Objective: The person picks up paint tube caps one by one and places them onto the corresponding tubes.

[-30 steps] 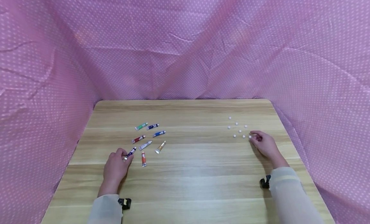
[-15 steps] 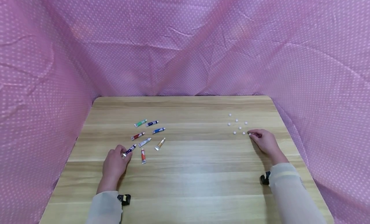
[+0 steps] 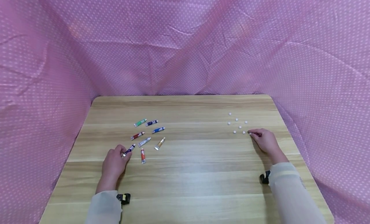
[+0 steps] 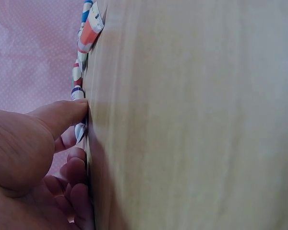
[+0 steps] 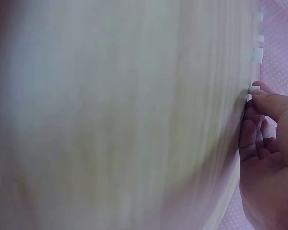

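In the head view my left hand [image 3: 112, 164] pinches a dark blue paint tube [image 3: 131, 149] between thumb and fingers, low over the table. The left wrist view shows my thumb [image 4: 62, 115] against this tube [image 4: 77, 93], its flat end poking out below. At the right, my right hand [image 3: 264, 142] pinches a small white cap [image 3: 250, 133] at the table top. That same cap [image 5: 253, 89] shows at the tips of thumb and forefinger in the right wrist view, the other fingers loosely bent beneath.
Several other paint tubes lie beyond my left hand, among them a red-orange tube [image 3: 143, 156], a gold tube [image 3: 160, 143] and a green tube [image 3: 140, 122]. Several more white caps [image 3: 240, 127] are scattered left of my right hand. A pink dotted cloth [image 3: 185, 57] surrounds the wooden table [image 3: 196, 172].
My right thumb and fingers have closed in on the white cap. The left hand keeps its pinch on the dark blue tube, nearly still. The head view has shifted slightly.
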`<state>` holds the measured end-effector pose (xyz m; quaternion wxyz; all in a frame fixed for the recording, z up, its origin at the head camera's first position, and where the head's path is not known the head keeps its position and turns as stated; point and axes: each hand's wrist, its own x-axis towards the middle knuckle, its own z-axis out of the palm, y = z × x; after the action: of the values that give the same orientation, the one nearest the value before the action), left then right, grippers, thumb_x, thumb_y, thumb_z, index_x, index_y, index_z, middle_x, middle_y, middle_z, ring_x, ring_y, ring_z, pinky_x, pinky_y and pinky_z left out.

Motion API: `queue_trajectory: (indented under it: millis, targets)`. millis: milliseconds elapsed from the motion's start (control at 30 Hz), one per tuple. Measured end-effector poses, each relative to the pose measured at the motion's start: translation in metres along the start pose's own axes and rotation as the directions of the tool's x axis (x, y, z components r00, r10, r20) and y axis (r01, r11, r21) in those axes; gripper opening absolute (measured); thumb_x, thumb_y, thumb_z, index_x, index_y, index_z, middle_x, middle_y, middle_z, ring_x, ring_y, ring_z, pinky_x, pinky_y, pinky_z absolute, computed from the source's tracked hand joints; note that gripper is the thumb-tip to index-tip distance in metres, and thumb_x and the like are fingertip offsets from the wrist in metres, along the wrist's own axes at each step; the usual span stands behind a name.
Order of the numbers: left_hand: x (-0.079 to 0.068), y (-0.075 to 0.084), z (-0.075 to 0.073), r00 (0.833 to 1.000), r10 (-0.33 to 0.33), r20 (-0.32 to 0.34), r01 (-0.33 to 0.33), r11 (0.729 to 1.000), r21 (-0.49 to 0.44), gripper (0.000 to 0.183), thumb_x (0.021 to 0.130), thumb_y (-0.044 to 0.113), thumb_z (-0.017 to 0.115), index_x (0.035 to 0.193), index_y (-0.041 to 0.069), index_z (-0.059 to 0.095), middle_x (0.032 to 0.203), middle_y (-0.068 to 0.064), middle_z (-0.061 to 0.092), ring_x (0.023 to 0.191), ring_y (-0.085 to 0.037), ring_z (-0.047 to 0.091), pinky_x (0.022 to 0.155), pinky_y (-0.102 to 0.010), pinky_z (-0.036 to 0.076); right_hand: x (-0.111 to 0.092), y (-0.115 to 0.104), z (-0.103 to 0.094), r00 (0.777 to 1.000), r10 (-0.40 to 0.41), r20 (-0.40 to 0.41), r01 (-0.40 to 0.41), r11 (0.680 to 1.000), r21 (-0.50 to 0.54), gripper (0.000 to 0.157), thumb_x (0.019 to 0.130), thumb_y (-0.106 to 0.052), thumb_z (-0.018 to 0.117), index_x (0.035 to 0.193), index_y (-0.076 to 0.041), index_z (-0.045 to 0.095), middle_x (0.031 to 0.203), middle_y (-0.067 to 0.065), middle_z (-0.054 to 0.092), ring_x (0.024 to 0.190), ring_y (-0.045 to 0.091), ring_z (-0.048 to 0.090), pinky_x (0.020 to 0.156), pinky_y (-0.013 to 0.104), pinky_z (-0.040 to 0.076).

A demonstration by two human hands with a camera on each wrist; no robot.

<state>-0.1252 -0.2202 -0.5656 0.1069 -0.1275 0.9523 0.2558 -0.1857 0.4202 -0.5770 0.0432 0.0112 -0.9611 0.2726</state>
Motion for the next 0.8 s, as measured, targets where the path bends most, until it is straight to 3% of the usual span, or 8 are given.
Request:
queue_trajectory:
  millis: [367, 567, 800]
  targets:
    - [-0.0023, -0.0005, -0.0029, 1.000, 0.006, 0.007, -0.006, 1.000, -0.027, 0.035, 0.112, 0.036, 0.061, 0.127, 0.005, 0.059, 0.113, -0.020, 0.057, 0.095, -0.031, 0.054, 0.074, -0.037, 0.043, -0.0020, -0.0011, 0.0005, 1.000, 0.018, -0.021, -0.018, 1.000, 0.010, 0.017, 0.104, -0.010, 0.071, 0.116, -0.006, 0.082, 0.117, 0.024, 0.079, 0.101, 0.036, 0.072, 0.088, 0.048, 0.055]
    - [-0.0040, -0.0004, -0.0028, 0.999, -0.036, 0.013, 0.037, 0.997, -0.064, 0.035, 0.113, 0.036, 0.060, 0.128, 0.005, 0.060, 0.109, -0.017, 0.056, 0.093, -0.030, 0.053, 0.073, -0.036, 0.041, -0.0046, -0.0011, 0.0012, 0.999, 0.041, -0.034, -0.040, 0.999, 0.035, 0.017, 0.106, -0.015, 0.070, 0.117, -0.007, 0.081, 0.118, 0.022, 0.080, 0.111, 0.042, 0.073, 0.096, 0.055, 0.056]
    - [-0.0061, -0.0013, -0.0030, 0.999, -0.038, 0.010, 0.038, 0.995, -0.090, 0.033, 0.112, 0.036, 0.060, 0.123, 0.005, 0.063, 0.106, -0.014, 0.059, 0.091, -0.028, 0.054, 0.072, -0.035, 0.042, -0.0055, -0.0002, -0.0012, 0.997, 0.065, -0.029, -0.063, 0.996, 0.070, 0.019, 0.107, -0.015, 0.069, 0.119, -0.006, 0.080, 0.122, 0.023, 0.079, 0.119, 0.047, 0.072, 0.104, 0.060, 0.053]
